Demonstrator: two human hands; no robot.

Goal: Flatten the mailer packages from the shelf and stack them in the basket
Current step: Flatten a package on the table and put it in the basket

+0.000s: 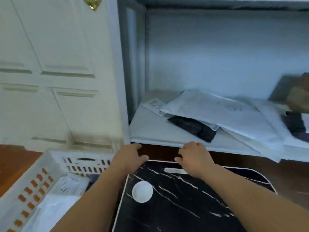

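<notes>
Mailer packages, a messy pile of flat white plastic bags (222, 113) w/ a dark black one (192, 128) poking out from under, lie on the pale grey shelf board (150, 131) at the middle right of the frame. More white mailers (55, 198) already sit in the white plastic basket w/ slotted sides (25, 178) at the lower left. Both arms reach up from the bottom of the frame. The left hand (128, 158) & the right hand (192, 158) hang just below the front edge of the shelf, over the far rim of a black marble-look board w/ thin white lines (184, 198), which has a round white spot (142, 191) on it. The fingers of both hands are loosely curled & hold nothing. I think this is the reach step: the hands are empty & going for the next bag. Next move prob needs a hand to go up & to the right, onto the shelf, & take the top white bag by its near edge, so the ones under it don't slide off. Then press it flat on the black board & lay it in the basket. A brown lumpy thing (299, 96) sits at the far right; too blurry to tell what it is.
</notes>
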